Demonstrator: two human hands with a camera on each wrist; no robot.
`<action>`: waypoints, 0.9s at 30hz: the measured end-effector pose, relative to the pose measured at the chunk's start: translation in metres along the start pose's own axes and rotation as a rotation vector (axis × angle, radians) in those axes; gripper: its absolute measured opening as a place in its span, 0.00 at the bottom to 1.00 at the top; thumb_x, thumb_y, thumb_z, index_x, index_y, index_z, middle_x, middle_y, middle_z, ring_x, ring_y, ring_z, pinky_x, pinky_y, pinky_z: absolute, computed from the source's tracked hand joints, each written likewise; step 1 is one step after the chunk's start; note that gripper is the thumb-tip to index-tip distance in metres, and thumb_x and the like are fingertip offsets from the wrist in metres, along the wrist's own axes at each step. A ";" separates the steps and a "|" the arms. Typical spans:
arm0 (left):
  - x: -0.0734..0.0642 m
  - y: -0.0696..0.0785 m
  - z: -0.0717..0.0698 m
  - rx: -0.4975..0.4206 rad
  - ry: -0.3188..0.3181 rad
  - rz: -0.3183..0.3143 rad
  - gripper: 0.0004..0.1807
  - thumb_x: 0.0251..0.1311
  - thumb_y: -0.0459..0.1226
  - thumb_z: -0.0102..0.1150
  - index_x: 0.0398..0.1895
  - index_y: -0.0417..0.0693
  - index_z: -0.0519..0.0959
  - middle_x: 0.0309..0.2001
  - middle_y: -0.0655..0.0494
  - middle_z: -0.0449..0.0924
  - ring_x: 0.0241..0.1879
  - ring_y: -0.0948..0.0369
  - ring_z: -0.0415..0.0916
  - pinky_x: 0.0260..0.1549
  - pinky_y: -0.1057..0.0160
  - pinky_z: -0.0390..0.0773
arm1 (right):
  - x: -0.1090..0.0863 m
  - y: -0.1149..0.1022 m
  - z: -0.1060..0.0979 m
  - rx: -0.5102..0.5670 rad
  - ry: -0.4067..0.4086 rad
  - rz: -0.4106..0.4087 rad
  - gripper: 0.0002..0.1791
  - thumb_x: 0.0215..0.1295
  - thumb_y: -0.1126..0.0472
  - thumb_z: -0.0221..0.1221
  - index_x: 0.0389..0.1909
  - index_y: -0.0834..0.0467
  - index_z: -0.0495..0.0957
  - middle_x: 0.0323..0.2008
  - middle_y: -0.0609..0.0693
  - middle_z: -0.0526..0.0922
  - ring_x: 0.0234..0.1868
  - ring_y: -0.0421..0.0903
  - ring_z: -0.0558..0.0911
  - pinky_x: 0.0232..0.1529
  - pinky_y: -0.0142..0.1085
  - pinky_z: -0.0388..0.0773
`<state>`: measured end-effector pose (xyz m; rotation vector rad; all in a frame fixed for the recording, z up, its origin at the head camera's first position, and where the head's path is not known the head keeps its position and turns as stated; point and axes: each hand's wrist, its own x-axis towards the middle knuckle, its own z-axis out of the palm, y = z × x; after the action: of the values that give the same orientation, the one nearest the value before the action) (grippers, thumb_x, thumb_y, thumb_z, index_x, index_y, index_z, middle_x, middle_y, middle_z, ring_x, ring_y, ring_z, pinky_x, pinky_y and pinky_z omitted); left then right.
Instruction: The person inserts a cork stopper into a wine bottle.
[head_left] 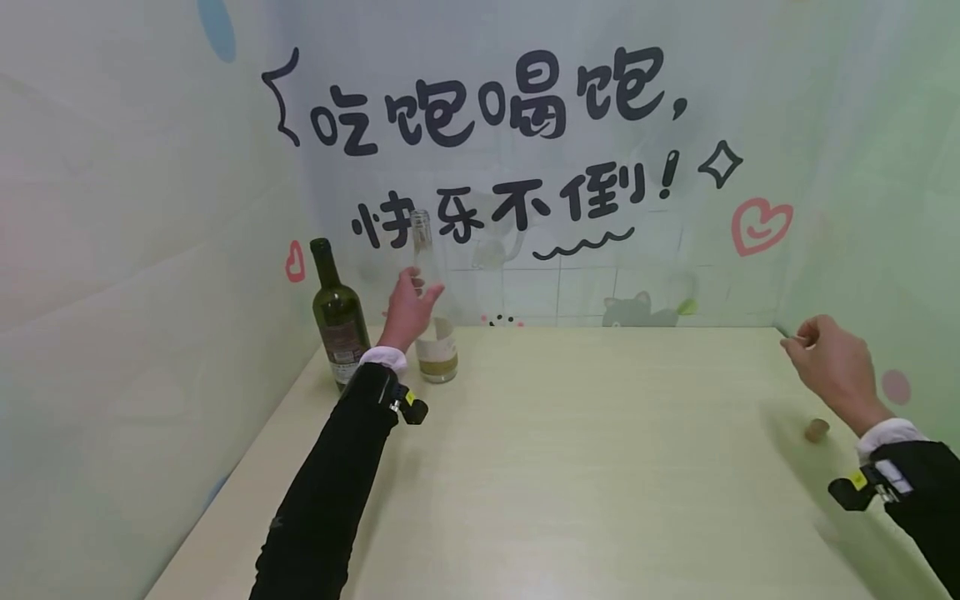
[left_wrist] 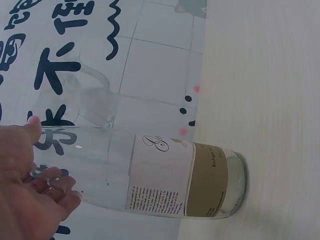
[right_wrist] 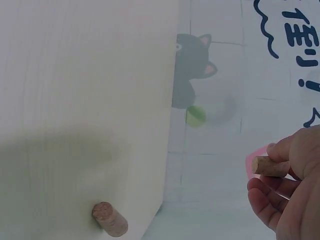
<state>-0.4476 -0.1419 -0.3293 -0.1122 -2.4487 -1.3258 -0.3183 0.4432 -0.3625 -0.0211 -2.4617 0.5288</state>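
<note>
My left hand (head_left: 412, 312) is at the upper body of a clear glass bottle (head_left: 437, 350), its thumb on one side and its fingers curved round the other. The bottle stands upright on the table, with a white and tan label (left_wrist: 162, 175) showing in the left wrist view. Out to the right, my right hand (head_left: 836, 367) is raised above the table's far right. Between thumb and fingers it pinches a cork (right_wrist: 270, 166), plain in the right wrist view. A second cork (right_wrist: 111, 220) stands on the table below that hand.
A dark green wine bottle (head_left: 341, 325) stands just left of the clear bottle, partly behind my left forearm. The pale table (head_left: 600, 467) ends at a printed backdrop (head_left: 570, 292) with lettering, and curtain-like sheets rise at both sides.
</note>
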 end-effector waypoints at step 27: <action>-0.028 0.033 0.016 0.069 -0.214 0.114 0.39 0.62 0.54 0.56 0.67 0.41 0.58 0.61 0.43 0.68 0.59 0.48 0.69 0.53 0.54 0.72 | 0.012 -0.091 -0.019 0.142 0.117 -0.201 0.14 0.61 0.58 0.63 0.37 0.66 0.74 0.30 0.60 0.80 0.28 0.52 0.75 0.25 0.17 0.61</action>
<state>-0.4179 -0.1078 -0.3205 -0.3891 -2.6160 -1.2359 -0.3074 0.3680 -0.3072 0.2439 -2.2754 0.5948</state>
